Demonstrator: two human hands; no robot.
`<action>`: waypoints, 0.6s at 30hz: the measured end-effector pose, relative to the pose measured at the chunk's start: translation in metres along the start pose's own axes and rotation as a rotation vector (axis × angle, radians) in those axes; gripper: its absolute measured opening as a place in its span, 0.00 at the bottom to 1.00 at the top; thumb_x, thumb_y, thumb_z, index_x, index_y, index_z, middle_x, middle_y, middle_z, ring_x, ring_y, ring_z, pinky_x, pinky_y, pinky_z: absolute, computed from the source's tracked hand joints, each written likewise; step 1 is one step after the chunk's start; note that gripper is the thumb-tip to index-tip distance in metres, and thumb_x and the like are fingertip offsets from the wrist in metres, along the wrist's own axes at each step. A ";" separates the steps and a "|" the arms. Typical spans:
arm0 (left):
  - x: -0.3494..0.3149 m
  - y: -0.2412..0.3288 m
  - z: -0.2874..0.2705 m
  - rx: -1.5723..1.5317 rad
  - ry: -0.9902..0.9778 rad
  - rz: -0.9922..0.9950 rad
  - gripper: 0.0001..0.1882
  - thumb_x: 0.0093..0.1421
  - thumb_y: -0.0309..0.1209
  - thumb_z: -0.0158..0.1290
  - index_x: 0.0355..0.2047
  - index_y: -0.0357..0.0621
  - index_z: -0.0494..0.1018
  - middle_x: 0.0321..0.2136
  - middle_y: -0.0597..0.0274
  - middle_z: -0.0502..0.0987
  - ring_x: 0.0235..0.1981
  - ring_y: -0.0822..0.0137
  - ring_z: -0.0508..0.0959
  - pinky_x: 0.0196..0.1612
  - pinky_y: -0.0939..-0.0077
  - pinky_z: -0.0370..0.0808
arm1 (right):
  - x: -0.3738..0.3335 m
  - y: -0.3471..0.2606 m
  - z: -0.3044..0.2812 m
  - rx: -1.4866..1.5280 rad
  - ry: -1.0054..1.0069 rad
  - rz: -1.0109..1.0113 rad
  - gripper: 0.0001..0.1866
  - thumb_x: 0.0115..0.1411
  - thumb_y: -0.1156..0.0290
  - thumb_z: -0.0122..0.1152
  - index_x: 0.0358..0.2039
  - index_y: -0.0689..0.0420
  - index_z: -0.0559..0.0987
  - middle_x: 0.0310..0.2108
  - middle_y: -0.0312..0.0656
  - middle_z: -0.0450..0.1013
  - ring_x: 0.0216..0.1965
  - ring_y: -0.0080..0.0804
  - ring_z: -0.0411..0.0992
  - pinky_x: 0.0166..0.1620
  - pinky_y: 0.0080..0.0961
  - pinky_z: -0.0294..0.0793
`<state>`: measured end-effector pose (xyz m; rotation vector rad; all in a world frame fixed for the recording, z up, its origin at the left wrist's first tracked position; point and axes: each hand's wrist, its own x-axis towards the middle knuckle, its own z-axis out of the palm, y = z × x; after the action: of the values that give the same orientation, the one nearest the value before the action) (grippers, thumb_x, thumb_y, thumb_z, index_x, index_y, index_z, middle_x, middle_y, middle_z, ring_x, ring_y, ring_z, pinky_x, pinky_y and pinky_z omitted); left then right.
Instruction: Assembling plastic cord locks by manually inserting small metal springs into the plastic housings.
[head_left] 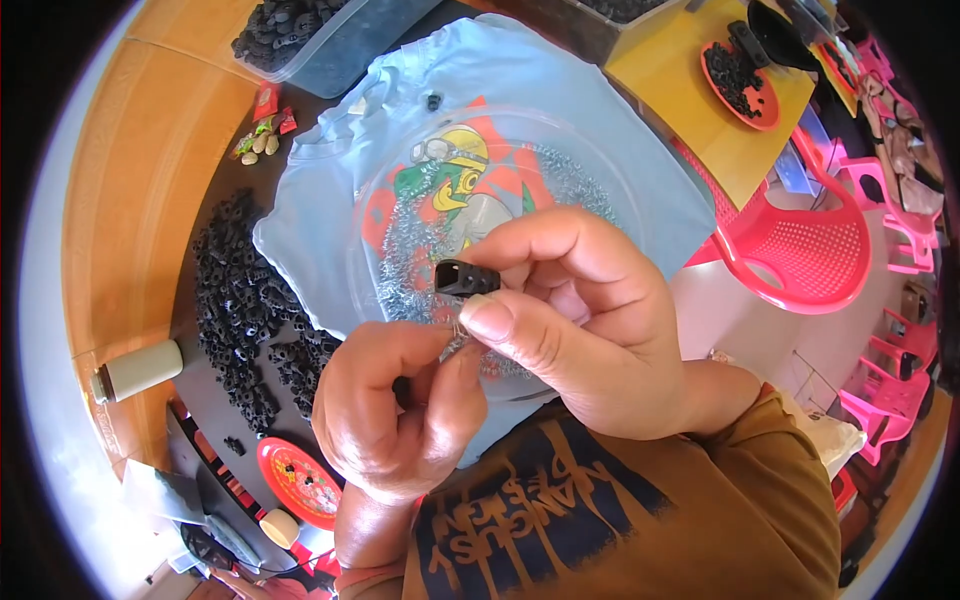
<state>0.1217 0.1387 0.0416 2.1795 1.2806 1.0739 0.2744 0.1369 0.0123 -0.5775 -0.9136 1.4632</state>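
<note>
Evidently light and stiff: a hollow black plastic piece [467, 279] pinched in the right hand [610, 345]
It is held between thumb and bent forefinger, open end facing left, above the silvery, tinsel-like bits [405, 265] heaped over a light blue T-shirt [620, 130]; the left hand [385, 420] sits just below with thumb and forefinger pressed together, and what they grip, if anything, is too small to tell. The piece should weigh next to nothing and hardly flex, its walls perhaps a little slick, so a gentle pinch on opposite outer sides, back from the mouth, would suit best; the thin edge there is likely the part most easily chipped
</note>
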 end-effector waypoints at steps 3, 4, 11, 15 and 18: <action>0.001 0.007 0.007 -0.407 0.052 -0.324 0.09 0.54 0.22 0.58 0.33 0.39 0.69 0.19 0.69 0.70 0.18 0.80 0.65 0.22 0.84 0.63 | 0.000 0.003 -0.005 -0.066 -0.007 -0.055 0.14 0.62 0.81 0.54 0.48 0.66 0.67 0.40 0.42 0.72 0.39 0.20 0.69 0.41 0.19 0.69; 0.001 0.009 0.009 -0.624 0.074 -0.466 0.07 0.55 0.23 0.57 0.33 0.38 0.69 0.19 0.70 0.70 0.19 0.81 0.65 0.23 0.84 0.63 | 0.000 0.003 -0.006 -0.090 -0.004 -0.074 0.14 0.62 0.81 0.53 0.48 0.66 0.67 0.39 0.42 0.72 0.38 0.19 0.69 0.41 0.18 0.69; 0.007 0.008 0.008 -1.049 -0.021 -0.731 0.10 0.61 0.31 0.52 0.31 0.36 0.68 0.18 0.72 0.65 0.18 0.83 0.58 0.21 0.86 0.54 | -0.003 0.003 -0.010 -0.435 0.039 -0.213 0.14 0.62 0.80 0.54 0.48 0.67 0.67 0.39 0.43 0.72 0.38 0.20 0.69 0.41 0.18 0.69; 0.009 0.006 0.005 -1.099 -0.015 -0.703 0.10 0.61 0.32 0.52 0.32 0.36 0.68 0.18 0.72 0.65 0.17 0.83 0.57 0.20 0.86 0.52 | -0.005 -0.003 -0.012 -0.508 0.016 -0.186 0.13 0.62 0.80 0.54 0.47 0.66 0.68 0.41 0.45 0.72 0.39 0.23 0.70 0.43 0.20 0.70; 0.007 0.006 0.000 -0.992 0.053 -0.648 0.10 0.60 0.31 0.53 0.33 0.35 0.69 0.19 0.72 0.66 0.17 0.83 0.58 0.19 0.86 0.52 | -0.001 -0.006 -0.018 -0.573 -0.034 -0.233 0.12 0.61 0.80 0.55 0.45 0.66 0.70 0.42 0.46 0.72 0.40 0.26 0.71 0.45 0.22 0.70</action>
<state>0.1274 0.1419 0.0489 0.9251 1.0124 1.1234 0.2925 0.1395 0.0064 -0.8315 -1.3917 0.9969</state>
